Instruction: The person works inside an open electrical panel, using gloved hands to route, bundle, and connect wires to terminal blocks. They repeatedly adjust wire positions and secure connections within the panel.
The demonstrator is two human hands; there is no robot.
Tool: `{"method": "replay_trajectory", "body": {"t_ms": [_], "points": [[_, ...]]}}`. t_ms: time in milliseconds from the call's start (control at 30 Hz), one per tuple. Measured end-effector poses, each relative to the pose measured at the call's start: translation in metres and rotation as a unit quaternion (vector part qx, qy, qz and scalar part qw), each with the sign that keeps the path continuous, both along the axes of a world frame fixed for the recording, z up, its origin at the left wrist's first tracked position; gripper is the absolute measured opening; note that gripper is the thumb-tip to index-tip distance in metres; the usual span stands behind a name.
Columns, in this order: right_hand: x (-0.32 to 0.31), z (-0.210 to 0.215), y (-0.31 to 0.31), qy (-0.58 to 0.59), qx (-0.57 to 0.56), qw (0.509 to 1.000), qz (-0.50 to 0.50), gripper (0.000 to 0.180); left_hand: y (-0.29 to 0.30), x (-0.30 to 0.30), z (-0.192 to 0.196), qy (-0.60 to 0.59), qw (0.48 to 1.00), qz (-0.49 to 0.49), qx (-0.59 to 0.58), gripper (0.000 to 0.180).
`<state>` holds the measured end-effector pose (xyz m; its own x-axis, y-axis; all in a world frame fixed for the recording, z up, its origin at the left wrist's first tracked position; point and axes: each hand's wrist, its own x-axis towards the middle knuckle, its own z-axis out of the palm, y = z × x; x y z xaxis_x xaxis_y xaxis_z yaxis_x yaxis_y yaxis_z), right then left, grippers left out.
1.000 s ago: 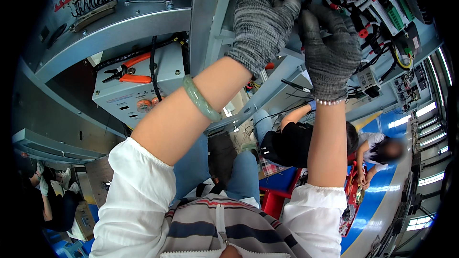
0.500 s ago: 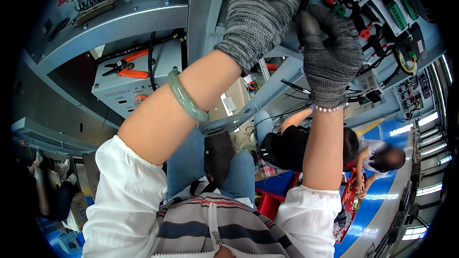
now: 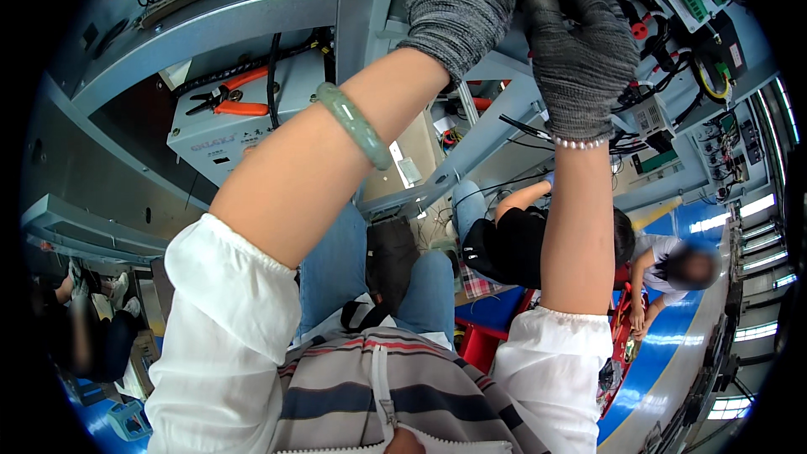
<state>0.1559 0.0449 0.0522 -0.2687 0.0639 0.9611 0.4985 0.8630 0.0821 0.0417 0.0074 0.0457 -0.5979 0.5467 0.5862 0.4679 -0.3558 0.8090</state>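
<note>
Both hands wear grey knit gloves and reach up into the wiring of a grey electrical cabinet [image 3: 252, 8]. My left hand [image 3: 458, 4] has a green bangle [image 3: 353, 122] on its forearm, and its curled fingers press in at the top edge of the view. My right hand [image 3: 580, 50], with a bead bracelet [image 3: 580, 143] at the wrist, shows its back and lies over black wires [image 3: 664, 42] with red connectors. The fingertips of both hands meet among the wires and are hidden, so what they pinch is unclear.
Orange-handled pliers [image 3: 231, 97] lie on a grey metal box [image 3: 210, 139] at the left. Below sit a co-worker in a black top [image 3: 513, 244] and another person in white [image 3: 664, 261]. A red stool [image 3: 479, 345] stands on the blue floor [image 3: 664, 361].
Both hands have stayed together at the wiring, shifting slightly up and right in the view. The right hand now covers more of the black wires.
</note>
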Motion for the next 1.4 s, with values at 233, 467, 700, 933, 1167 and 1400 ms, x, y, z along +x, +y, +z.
{"method": "replay_trajectory", "body": {"t_ms": [233,467,700,933,1167,1400], "points": [[-0.015,-0.002,0.0,0.027,-0.029,0.999,-0.036,0.026,0.02,-0.003,-0.019,0.017,1.0,-0.009,-0.013,0.02],[-0.021,0.002,-0.008,0.024,-0.078,0.995,-0.055,0.024,0.012,-0.003,-0.022,0.048,0.999,-0.006,0.004,0.018],[-0.024,0.006,-0.011,0.008,-0.096,0.991,-0.095,0.023,0.015,-0.004,-0.025,0.053,0.997,-0.038,0.032,0.02],[-0.033,0.004,-0.011,0.01,-0.084,0.985,-0.149,0.022,-0.005,-0.009,-0.033,0.104,0.993,-0.061,0.006,0.033],[-0.041,-0.003,-0.006,0.041,-0.109,0.982,-0.148,0.023,-0.019,-0.02,-0.032,0.169,0.981,-0.026,0.087,0.026],[-0.034,-0.005,0.004,0.042,-0.078,0.991,-0.103,0.024,-0.015,-0.025,-0.015,0.224,0.974,-0.016,0.035,0.029]]}}
